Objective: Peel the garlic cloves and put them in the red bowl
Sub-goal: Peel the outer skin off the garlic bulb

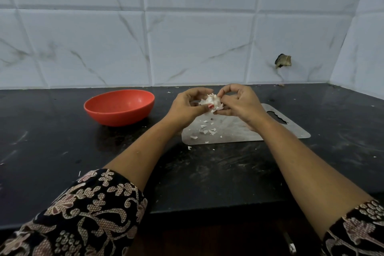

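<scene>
A white garlic bulb [212, 101] with flaking papery skin is held in the air above the steel cutting board [239, 129]. My left hand [188, 106] grips it from the left, thumb across its front. My right hand [239, 104] pinches its skin from the right with curled fingers. The red bowl [119, 107] stands on the black counter to the left of my hands, and its inside looks empty.
Several white skin flakes [205, 130] lie on the board and the black counter [62, 151] near its front edge. A marble-tiled wall [187, 37] rises behind, with a broken hole [283, 60] at the right. The counter's front edge runs below my forearms.
</scene>
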The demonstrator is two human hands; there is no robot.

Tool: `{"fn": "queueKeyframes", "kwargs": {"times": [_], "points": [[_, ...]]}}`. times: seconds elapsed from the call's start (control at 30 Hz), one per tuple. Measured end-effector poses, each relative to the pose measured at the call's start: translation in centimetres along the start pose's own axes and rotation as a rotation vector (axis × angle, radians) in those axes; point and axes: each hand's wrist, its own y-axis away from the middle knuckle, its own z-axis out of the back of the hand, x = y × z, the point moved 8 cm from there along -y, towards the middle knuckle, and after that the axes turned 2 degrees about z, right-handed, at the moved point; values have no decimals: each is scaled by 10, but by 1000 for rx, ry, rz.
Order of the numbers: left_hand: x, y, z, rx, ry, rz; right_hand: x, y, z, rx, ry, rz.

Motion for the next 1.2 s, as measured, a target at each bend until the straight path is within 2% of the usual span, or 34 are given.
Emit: {"fn": "queueKeyframes", "kwargs": {"times": [0.27, 0.47, 0.63, 0.97, 1.07, 1.2], "points": [[0, 2, -8, 42, 52, 7, -5, 0, -3, 10, 34, -31], [4, 2, -6, 9, 175, 99, 3, 2, -7, 83, 92, 89], [6, 2, -5, -35, 149, 102, 7, 2, -12, 52, 160, 150], [7, 1, -1, -83, 109, 77, 14, 0, -10, -103, 464, 256], [4, 2, -1, -68, 104, 63, 10, -2, -7, -116, 410, 215], [1, 2, -2, -39, 63, 29, -3, -2, -8, -48, 162, 43]]}}
